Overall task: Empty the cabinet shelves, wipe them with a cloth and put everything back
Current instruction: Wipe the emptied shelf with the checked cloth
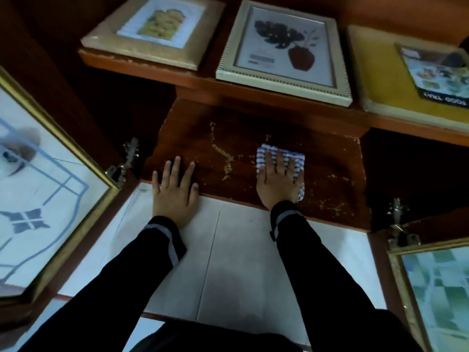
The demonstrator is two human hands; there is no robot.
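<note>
A bare, scuffed brown cabinet shelf (228, 138) lies in front of me between two open doors. My right hand (278, 181) presses flat on a folded blue-and-white checked cloth (291, 154) at the shelf's right middle. My left hand (175, 189) rests palm down with fingers spread on the shelf's front left edge, holding nothing. Both arms wear dark sleeves.
On top of the cabinet lie a tan picture frame (149, 29), a white frame with a leaf print (284, 52) and a yellow board with a packet (406, 74). Glass doors stand open at left (43, 189) and right (436, 288). White tiled floor (241, 262) lies below.
</note>
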